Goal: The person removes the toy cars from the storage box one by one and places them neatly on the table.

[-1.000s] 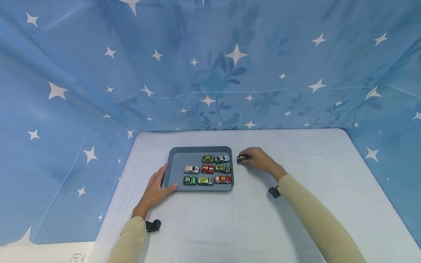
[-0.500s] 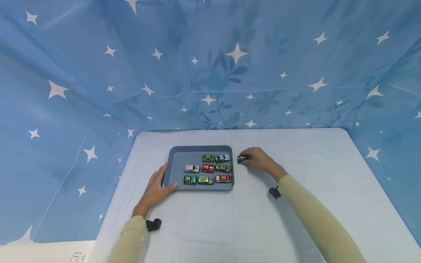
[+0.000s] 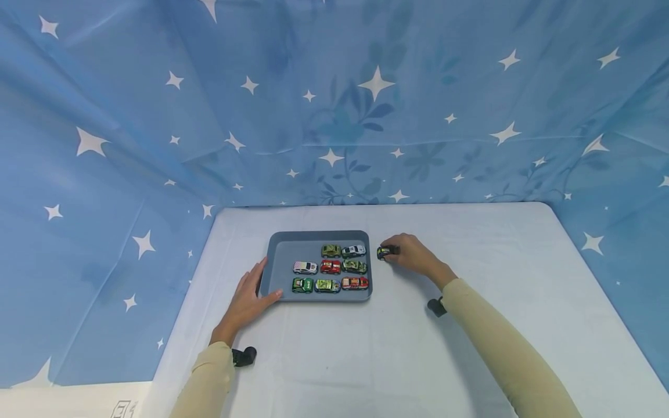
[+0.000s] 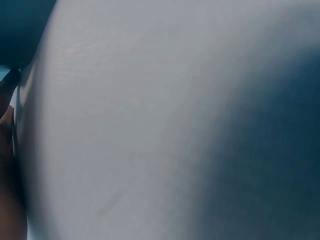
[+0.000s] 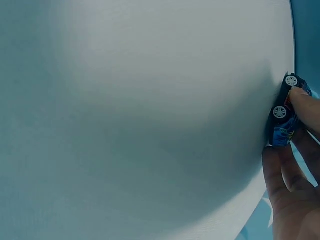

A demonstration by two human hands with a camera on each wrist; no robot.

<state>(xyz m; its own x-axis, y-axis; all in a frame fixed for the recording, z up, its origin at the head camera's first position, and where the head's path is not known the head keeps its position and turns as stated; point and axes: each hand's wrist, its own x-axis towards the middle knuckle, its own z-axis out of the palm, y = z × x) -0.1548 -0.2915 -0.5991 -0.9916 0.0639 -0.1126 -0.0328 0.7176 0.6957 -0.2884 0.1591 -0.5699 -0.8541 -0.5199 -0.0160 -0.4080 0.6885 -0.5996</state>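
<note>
Pale table (image 3: 397, 360) under a starry blue cloth, with a tray of toy cars.
Left hand (image 3: 245, 302) rests flat, fingers straight, against the tray's (image 3: 277, 247) left edge; just right of the tray, right hand (image 3: 413, 253) pinches a dark toy car (image 3: 384, 252) on the table.

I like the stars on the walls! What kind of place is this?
Probably a small play or filming corner, not a real room. Blue starry cloth hangs all around a white-covered table. On it sits a grey tray of toy cars, and the right hand pinches one more car.
</note>
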